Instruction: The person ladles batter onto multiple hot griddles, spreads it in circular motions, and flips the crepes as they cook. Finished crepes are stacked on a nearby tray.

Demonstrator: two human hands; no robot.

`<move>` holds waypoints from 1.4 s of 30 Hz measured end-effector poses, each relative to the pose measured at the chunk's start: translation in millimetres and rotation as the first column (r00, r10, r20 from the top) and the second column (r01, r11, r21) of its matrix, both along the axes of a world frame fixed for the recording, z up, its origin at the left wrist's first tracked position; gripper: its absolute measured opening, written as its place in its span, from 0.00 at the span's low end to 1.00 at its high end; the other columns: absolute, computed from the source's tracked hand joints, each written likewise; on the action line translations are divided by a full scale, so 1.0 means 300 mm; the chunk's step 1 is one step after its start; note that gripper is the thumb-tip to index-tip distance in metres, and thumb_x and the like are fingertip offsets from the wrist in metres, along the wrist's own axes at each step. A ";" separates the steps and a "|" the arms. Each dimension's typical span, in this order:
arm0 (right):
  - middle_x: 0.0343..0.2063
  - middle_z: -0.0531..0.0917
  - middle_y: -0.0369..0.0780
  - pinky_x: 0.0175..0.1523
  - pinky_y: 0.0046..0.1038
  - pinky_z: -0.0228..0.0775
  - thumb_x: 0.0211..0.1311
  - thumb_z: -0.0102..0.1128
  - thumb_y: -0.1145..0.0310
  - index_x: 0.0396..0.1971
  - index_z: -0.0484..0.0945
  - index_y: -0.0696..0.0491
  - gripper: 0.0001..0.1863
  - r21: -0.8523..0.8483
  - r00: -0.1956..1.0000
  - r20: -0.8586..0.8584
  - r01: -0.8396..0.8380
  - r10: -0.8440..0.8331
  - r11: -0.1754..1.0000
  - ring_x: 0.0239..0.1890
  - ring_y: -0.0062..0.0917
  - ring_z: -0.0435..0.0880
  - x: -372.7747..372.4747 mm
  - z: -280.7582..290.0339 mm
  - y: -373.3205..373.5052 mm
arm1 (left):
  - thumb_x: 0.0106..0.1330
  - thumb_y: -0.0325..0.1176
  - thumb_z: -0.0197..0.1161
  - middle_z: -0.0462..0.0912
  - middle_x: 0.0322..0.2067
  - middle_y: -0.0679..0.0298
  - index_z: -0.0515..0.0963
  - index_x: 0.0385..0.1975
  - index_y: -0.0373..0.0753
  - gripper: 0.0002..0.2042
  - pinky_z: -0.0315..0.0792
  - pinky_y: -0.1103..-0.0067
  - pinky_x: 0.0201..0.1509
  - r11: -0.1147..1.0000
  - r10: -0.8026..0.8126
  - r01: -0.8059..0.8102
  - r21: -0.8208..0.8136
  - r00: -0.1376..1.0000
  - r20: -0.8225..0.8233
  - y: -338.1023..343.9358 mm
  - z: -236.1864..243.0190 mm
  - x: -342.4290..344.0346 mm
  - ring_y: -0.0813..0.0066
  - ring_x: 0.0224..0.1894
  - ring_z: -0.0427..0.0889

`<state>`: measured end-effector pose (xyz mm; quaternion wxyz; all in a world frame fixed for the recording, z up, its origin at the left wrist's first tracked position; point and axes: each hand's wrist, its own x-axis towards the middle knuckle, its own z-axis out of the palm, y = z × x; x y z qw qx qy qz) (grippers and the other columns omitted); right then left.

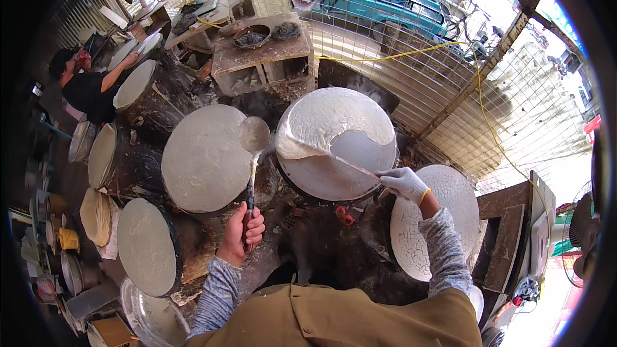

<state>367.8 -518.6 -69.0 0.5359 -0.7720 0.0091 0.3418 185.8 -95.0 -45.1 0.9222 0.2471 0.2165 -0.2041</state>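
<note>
My bare left hand [241, 234] is closed round the dark handle of a ladle [255, 133]. The ladle's batter-smeared bowl hangs over the right edge of a round griddle coated with pale batter [204, 157]. In a white glove with a yellow band at the wrist, my right hand [403, 184] grips a thin flat stick [352, 165]. The stick's far end meets the folded left edge of a thin pale pancake [337, 110]. That pancake covers the back and left of the middle griddle [324, 178], and bare grey surface shows at its front and right.
At my right, another griddle carries a cracked, dry-looking sheet [434, 228]. More round griddles [150, 247] curve along the left, near a stack of pancakes [95, 215]. Red-handled scissors [345, 216] lie between the griddles. A co-worker [90, 87] works far left. Wire mesh [411, 51] stands behind.
</note>
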 end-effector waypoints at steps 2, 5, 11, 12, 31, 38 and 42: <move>0.15 0.74 0.30 0.15 0.16 0.52 0.61 0.63 0.59 0.51 0.81 0.54 0.21 0.019 0.988 0.005 0.154 -0.154 0.988 0.11 0.10 0.65 0.060 0.019 0.016 | 0.75 0.51 0.43 0.59 0.18 0.73 0.66 0.31 0.41 0.19 0.55 0.87 0.13 1.000 0.011 -0.011 -0.003 1.000 -0.004 -0.008 -0.005 -0.001 0.85 0.15 0.57; 0.16 0.75 0.30 0.17 0.16 0.56 0.60 0.63 0.59 0.49 0.82 0.54 0.20 0.061 0.990 0.120 0.067 -0.074 0.996 0.13 0.10 0.67 0.168 0.002 0.099 | 0.75 0.51 0.43 0.59 0.18 0.73 0.67 0.31 0.41 0.19 0.56 0.87 0.14 0.999 0.031 -0.032 -0.040 0.999 -0.026 -0.025 -0.033 0.025 0.85 0.15 0.57; 0.21 0.80 0.32 0.24 0.17 0.62 0.59 0.65 0.59 0.48 0.83 0.56 0.21 0.010 0.989 0.083 -0.121 0.120 0.993 0.20 0.11 0.71 0.046 -0.050 -0.024 | 0.75 0.51 0.44 0.61 0.18 0.73 0.68 0.31 0.41 0.19 0.57 0.87 0.13 0.999 0.051 -0.050 0.018 0.997 -0.055 -0.029 -0.064 0.007 0.85 0.15 0.59; 0.23 0.81 0.33 0.25 0.18 0.63 0.59 0.64 0.59 0.48 0.82 0.57 0.21 0.002 0.994 -0.013 -0.111 0.111 0.994 0.20 0.12 0.71 0.000 0.010 -0.070 | 0.75 0.51 0.44 0.61 0.18 0.73 0.68 0.31 0.41 0.19 0.57 0.87 0.14 0.998 0.058 -0.056 0.032 0.997 -0.051 -0.018 -0.063 -0.010 0.84 0.15 0.59; 0.19 0.78 0.38 0.21 0.24 0.66 0.64 0.58 0.59 0.29 0.75 0.60 0.16 0.183 0.951 0.169 0.226 -0.257 0.957 0.16 0.19 0.75 -0.422 0.029 0.430 | 0.75 0.52 0.42 0.59 0.18 0.73 0.67 0.31 0.41 0.20 0.57 0.86 0.13 0.995 -0.089 0.093 -0.028 0.991 0.101 0.001 0.096 -0.103 0.84 0.15 0.58; 0.29 0.81 0.56 0.43 0.43 0.71 0.66 0.48 0.59 0.38 0.75 0.62 0.18 -0.024 0.819 0.444 0.416 -0.363 0.909 0.37 0.51 0.81 -0.523 -0.331 0.885 | 0.75 0.52 0.43 0.59 0.18 0.72 0.67 0.31 0.41 0.20 0.56 0.86 0.13 0.986 -0.159 0.166 -0.037 0.978 0.138 0.132 0.092 -0.147 0.84 0.15 0.57; 0.16 0.69 0.31 0.14 0.26 0.59 0.68 0.47 0.61 0.37 0.70 0.50 0.08 0.006 0.803 0.205 0.571 -0.560 0.821 0.12 0.18 0.66 -0.834 -0.574 0.745 | 0.75 0.53 0.42 0.59 0.18 0.72 0.67 0.31 0.41 0.20 0.57 0.85 0.12 0.983 -0.173 0.178 -0.042 0.979 0.110 0.235 0.068 -0.208 0.84 0.14 0.57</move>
